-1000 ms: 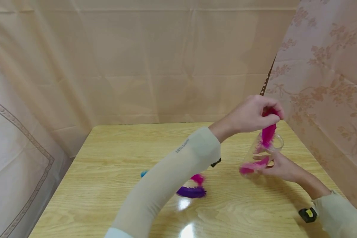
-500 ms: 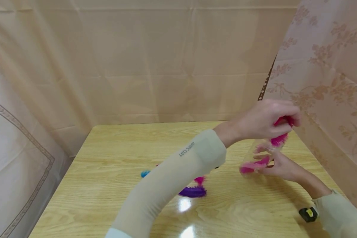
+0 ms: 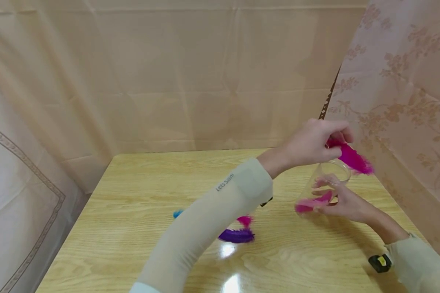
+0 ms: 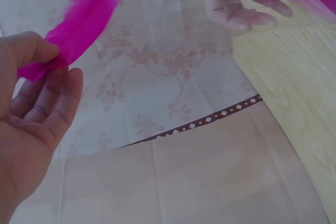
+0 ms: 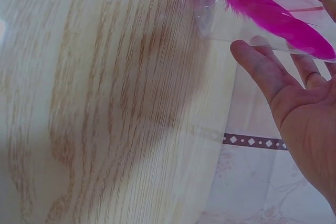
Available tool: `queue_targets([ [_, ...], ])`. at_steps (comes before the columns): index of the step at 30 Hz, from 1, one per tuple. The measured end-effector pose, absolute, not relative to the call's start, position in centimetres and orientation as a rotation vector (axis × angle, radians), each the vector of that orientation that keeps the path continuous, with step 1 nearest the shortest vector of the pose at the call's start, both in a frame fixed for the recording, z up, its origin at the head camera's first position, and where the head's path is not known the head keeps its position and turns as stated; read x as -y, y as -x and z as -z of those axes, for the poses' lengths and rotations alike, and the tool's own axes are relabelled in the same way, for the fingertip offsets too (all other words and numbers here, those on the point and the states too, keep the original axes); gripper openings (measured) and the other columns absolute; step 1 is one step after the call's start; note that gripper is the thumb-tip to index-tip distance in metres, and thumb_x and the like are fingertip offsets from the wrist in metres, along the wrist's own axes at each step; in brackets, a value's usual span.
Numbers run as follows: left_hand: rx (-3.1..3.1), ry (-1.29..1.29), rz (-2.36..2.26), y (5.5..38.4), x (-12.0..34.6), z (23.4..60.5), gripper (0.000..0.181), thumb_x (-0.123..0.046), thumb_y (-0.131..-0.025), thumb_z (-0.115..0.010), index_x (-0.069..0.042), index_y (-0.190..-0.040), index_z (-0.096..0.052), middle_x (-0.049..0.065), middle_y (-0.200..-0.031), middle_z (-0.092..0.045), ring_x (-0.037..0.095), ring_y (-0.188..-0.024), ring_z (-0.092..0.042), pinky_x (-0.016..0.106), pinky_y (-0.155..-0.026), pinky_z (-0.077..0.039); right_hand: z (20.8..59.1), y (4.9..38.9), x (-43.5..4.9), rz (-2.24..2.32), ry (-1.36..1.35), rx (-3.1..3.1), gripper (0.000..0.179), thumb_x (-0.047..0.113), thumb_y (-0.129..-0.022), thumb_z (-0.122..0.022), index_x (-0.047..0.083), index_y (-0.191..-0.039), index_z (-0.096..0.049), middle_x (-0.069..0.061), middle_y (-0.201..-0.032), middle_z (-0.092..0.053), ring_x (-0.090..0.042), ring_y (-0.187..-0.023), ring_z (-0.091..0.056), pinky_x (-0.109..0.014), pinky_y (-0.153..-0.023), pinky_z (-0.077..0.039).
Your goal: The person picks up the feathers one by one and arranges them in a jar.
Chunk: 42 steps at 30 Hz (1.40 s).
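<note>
My left hand (image 3: 320,140) pinches a bright pink feather (image 3: 355,159) between thumb and fingers, above the mouth of a clear cup (image 3: 309,190). The feather's fluffy tip slants down to the right, past the cup's rim. Around the cup's side, my right hand (image 3: 346,203) holds it with fingers and thumb spread. Inside, near the bottom, lies another pink feather (image 3: 311,204), also plain in the right wrist view, where the feather in the cup (image 5: 278,17) shows through the clear wall. The left wrist view shows the held feather (image 4: 86,24) close up.
A purple feather (image 3: 236,236), a pink feather (image 3: 245,221) and a blue tip (image 3: 177,213) lie on the wooden table (image 3: 278,260), partly hidden by my left sleeve (image 3: 205,219). Cloth curtains (image 3: 205,81) stand behind and at both sides.
My left hand moved right, then back left above the cup. The held feather pointed down into the cup's mouth earlier; now it slants right, outside the rim. My right hand and the cup stayed put.
</note>
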State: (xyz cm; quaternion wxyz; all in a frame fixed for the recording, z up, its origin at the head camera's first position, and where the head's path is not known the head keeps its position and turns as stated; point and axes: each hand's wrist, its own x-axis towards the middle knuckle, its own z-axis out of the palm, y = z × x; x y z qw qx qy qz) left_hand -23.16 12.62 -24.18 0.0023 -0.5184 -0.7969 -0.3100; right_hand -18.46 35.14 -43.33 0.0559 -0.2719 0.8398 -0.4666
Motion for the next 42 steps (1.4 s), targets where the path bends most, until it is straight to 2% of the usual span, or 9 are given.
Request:
queue_targets([
  [9,2.533,1.542,1.243,23.1,-11.7,23.9,0.020,-0.010,-0.091,-0.075,-0.010,-0.109,-0.065,-0.005,-0.090,-0.071,0.002,-0.082,-0.065,0.010,-0.078,-0.049,43.2,18.3,-35.2,1.385,0.752,-2.568,0.071,0.003,-0.087,-0.079,0.004,-0.142,-0.034,-0.020,-0.132,-0.046,-0.014,-0.115,-0.063,-0.033,-0.074,-0.060],
  [13,2.539,1.517,1.295,22.9,-11.7,24.4,0.018,-0.010,-0.090,-0.075,-0.011,-0.106,-0.066,-0.006,-0.086,-0.069,0.001,-0.079,-0.065,0.010,-0.077,-0.049,43.2,18.1,-35.3,1.356,0.732,-2.592,0.087,0.005,-0.087,-0.080,0.009,-0.153,-0.024,-0.020,-0.132,-0.046,-0.033,-0.115,-0.063,-0.033,-0.074,-0.059],
  [17,2.543,1.529,1.261,22.8,-12.3,25.1,0.016,-0.009,-0.091,-0.075,-0.011,-0.104,-0.067,-0.007,-0.088,-0.069,-0.002,-0.080,-0.064,0.008,-0.077,-0.048,43.2,17.9,-35.3,1.368,0.729,-2.576,0.088,0.004,-0.088,-0.079,0.011,-0.154,-0.022,-0.021,-0.133,-0.045,-0.048,-0.114,-0.059,-0.033,-0.074,-0.059],
  [23,2.585,1.629,1.214,22.9,-13.3,25.8,0.011,-0.004,-0.092,-0.072,-0.009,-0.102,-0.072,-0.004,-0.094,-0.072,-0.002,-0.085,-0.064,0.006,-0.080,-0.047,43.3,17.9,-35.3,1.386,0.768,-2.574,0.094,0.002,-0.086,-0.080,0.011,-0.158,-0.020,-0.020,-0.132,-0.044,-0.026,-0.114,-0.064,-0.032,-0.075,-0.059],
  [27,2.591,1.767,1.094,23.1,-13.4,25.9,0.009,-0.004,-0.094,-0.067,-0.010,-0.094,-0.074,-0.006,-0.088,-0.071,0.000,-0.081,-0.063,0.008,-0.077,-0.047,43.3,17.8,-35.3,1.392,0.774,-2.569,0.079,0.003,-0.085,-0.081,0.005,-0.148,-0.033,-0.022,-0.132,-0.047,-0.021,-0.114,-0.064,-0.032,-0.076,-0.059],
  [29,2.569,1.862,0.997,23.1,-13.5,25.9,0.013,-0.005,-0.094,-0.064,-0.011,-0.091,-0.075,-0.007,-0.085,-0.069,0.002,-0.077,-0.061,0.010,-0.075,-0.047,43.4,17.8,-35.4,1.406,0.771,-2.550,0.072,0.002,-0.086,-0.080,0.003,-0.143,-0.036,-0.021,-0.133,-0.048,-0.015,-0.115,-0.063,-0.032,-0.077,-0.059],
  [32,2.556,1.965,0.828,23.0,-13.9,25.8,0.018,-0.005,-0.094,-0.060,-0.012,-0.090,-0.075,-0.007,-0.083,-0.068,0.004,-0.074,-0.057,0.013,-0.072,-0.046,43.5,17.6,-35.5,1.426,0.781,-2.519,0.069,0.001,-0.087,-0.078,0.003,-0.142,-0.036,-0.010,-0.138,-0.045,-0.008,-0.117,-0.060,-0.033,-0.077,-0.059],
  [36,2.543,1.994,0.642,22.9,-14.6,25.9,0.020,-0.004,-0.093,-0.057,-0.012,-0.092,-0.075,-0.007,-0.084,-0.067,0.003,-0.076,-0.054,0.012,-0.071,-0.042,43.5,17.6,-35.4,1.413,0.816,-2.541,0.062,-0.001,-0.087,-0.078,0.007,-0.137,-0.042,0.004,-0.134,-0.047,-0.005,-0.112,-0.058,-0.032,-0.075,-0.059],
  [42,2.647,1.948,0.479,22.7,-15.4,26.3,0.025,-0.002,-0.092,-0.053,-0.015,-0.091,-0.075,-0.009,-0.086,-0.065,0.004,-0.080,-0.054,0.014,-0.072,-0.042,43.4,17.6,-35.2,1.355,0.872,-2.611,0.052,0.001,-0.085,-0.080,0.011,-0.127,-0.051,-0.002,-0.115,-0.058,-0.011,-0.095,-0.057,-0.030,-0.071,-0.052],
])
